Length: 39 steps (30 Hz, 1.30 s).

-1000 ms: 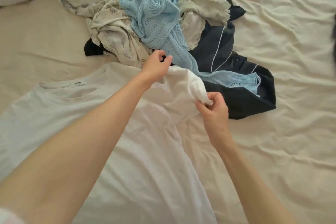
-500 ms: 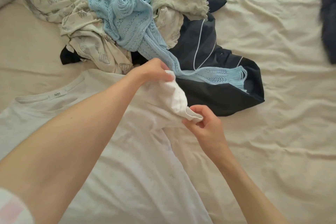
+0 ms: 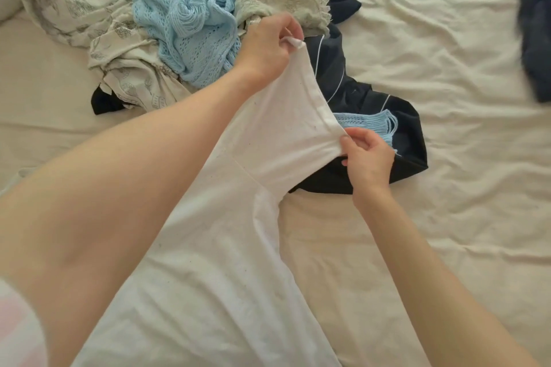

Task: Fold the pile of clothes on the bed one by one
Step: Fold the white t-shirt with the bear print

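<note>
A white T-shirt point(image 3: 214, 277) is spread on the bed point(image 3: 432, 217). Its sleeve is stretched taut, the hem pinched by the right hand point(image 3: 368, 158) and left hand point(image 3: 268, 45). Beyond, the clothes pile point(image 3: 185, 24) is heaped.

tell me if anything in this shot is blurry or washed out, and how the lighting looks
Head view: soft, even light with no hard shadows or glare. The dark garment at the right edge is smeared by blur, and the striped sleeve at bottom left is out of focus. The left hand, right hand and white t-shirt are fairly sharp; the near forearm looks enlarged by the wide angle.
</note>
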{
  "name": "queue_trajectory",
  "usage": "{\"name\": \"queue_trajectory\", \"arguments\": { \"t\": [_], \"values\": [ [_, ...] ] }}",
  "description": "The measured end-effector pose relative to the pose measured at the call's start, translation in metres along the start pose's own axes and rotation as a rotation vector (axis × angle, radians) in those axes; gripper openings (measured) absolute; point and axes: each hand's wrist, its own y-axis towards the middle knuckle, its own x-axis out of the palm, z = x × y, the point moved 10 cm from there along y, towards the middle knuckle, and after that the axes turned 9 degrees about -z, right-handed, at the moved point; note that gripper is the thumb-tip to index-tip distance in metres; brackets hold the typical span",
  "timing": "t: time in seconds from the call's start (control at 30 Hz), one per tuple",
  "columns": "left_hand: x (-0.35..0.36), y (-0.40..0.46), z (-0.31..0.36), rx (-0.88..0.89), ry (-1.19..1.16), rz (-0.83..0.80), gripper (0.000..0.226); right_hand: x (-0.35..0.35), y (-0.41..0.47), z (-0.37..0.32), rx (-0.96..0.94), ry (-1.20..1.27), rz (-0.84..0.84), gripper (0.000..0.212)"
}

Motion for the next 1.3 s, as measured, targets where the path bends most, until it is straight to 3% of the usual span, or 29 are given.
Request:
{"name": "queue_trajectory", "arguments": {
  "t": [0.17, 0.27, 0.37, 0.53, 0.67, 0.77, 0.9, 1.0, 1.17, 1.3],
  "values": [
    [0.004, -0.008, 0.006, 0.027, -0.072, -0.002, 0.055, -0.014, -0.003, 0.006, 0.031, -0.053, 0.148, 0.019],
    [0.008, -0.048, -0.001, 0.104, -0.023, 0.025, 0.06, -0.025, -0.026, 0.007, -0.061, -0.047, 0.185, 0.018],
    [0.027, -0.122, -0.041, 0.021, 0.027, 0.036, 0.057, -0.009, -0.067, 0.033, -0.104, -0.202, 0.017, 0.015],
    [0.094, -0.267, -0.113, -0.27, 0.158, -0.101, 0.049, 0.021, -0.132, 0.135, 0.161, -0.462, -0.354, 0.014],
    [0.14, -0.351, -0.121, -0.353, 0.327, -0.285, 0.049, 0.024, -0.167, 0.169, 0.191, -0.61, -0.478, 0.007],
    [0.152, -0.379, -0.109, -0.324, 0.379, -0.302, 0.048, 0.019, -0.174, 0.177, 0.22, -0.659, -0.507, 0.002],
    [0.164, -0.402, -0.114, -0.38, 0.433, -0.386, 0.051, 0.02, -0.186, 0.188, 0.228, -0.857, -0.633, 0.022],
    [0.176, -0.42, -0.113, -0.37, 0.461, -0.436, 0.052, 0.0, -0.196, 0.194, 0.234, -0.846, -0.568, 0.031],
    [0.203, -0.468, -0.103, -0.314, 0.438, -0.5, 0.059, -0.056, -0.204, 0.177, 0.082, -0.606, -0.293, 0.025],
    [0.218, -0.503, -0.1, -0.367, 0.357, -0.588, 0.061, -0.062, -0.218, 0.194, 0.142, -0.496, -0.382, 0.022]
  ]
}}
